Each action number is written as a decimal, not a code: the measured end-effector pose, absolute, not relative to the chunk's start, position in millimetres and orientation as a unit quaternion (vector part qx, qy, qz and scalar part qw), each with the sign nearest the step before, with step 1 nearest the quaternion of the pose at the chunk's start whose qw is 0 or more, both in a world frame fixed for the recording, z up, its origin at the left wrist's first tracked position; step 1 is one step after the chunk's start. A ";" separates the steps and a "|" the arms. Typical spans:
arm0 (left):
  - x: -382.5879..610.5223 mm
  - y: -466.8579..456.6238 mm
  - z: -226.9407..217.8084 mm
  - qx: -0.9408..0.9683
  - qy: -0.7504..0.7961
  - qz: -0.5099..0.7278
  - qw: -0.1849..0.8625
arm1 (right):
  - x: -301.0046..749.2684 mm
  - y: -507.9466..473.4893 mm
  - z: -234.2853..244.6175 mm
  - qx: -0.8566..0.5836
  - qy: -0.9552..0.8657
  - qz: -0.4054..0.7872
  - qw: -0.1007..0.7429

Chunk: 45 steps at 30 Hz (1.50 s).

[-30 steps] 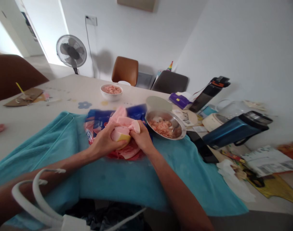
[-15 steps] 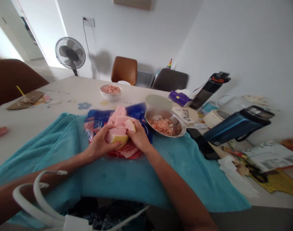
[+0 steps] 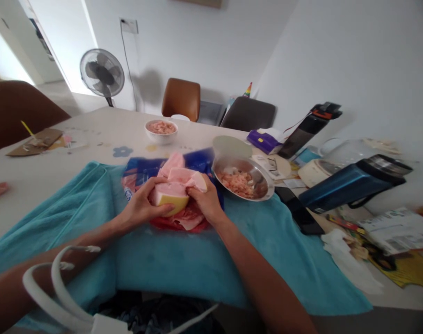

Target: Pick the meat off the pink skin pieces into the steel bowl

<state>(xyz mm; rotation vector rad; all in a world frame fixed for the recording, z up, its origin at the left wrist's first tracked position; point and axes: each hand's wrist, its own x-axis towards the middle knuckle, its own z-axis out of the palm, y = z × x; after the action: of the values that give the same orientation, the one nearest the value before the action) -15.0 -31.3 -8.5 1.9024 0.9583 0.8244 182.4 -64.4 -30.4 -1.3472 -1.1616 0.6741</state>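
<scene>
Both hands are on a thick piece of pomelo peel (image 3: 175, 203), yellow outside with a pink pith. My left hand (image 3: 142, 199) grips its left side, thumb across the yellow skin. My right hand (image 3: 208, 199) pinches a flap at the right that is bent away from the main piece. Other pink peel (image 3: 173, 163) rises just behind. Beneath lies a blue and red plastic bag (image 3: 137, 168) with more pink scraps, spread on a turquoise towel (image 3: 156, 260). Right of the bag, a metal bowl (image 3: 267, 188) holds pink pulp pieces.
A white bowl (image 3: 162, 138) of pink pulp stands farther back. At right are a dark phone (image 3: 298, 211), a blue flask (image 3: 340, 183), a black bottle (image 3: 304, 132), a purple tissue pack (image 3: 263, 141) and scissors (image 3: 381, 257). White cables (image 3: 54, 297) hang low in front.
My right hand has moved slightly right with the peel flap, and the gap between it and the main piece is wider. My left hand keeps its grip. The view has shifted a little.
</scene>
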 end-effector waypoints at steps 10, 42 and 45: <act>-23.0 -34.3 -7.0 0.769 0.319 0.370 0.413 | 181.8 -77.1 -7.8 -0.573 -0.564 0.228 0.549; -16.3 -11.5 3.7 0.269 0.207 0.385 0.858 | 156.3 -84.6 11.6 -0.375 -0.261 0.561 0.690; -16.3 -9.7 7.3 0.262 0.211 0.399 0.853 | 161.0 -82.2 11.0 -0.380 -0.238 0.568 0.690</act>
<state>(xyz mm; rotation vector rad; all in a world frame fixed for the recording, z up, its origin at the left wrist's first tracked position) -16.3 -9.7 7.3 0.5511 0.4444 0.8406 161.0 -82.2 11.0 -0.8501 -0.5321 1.2690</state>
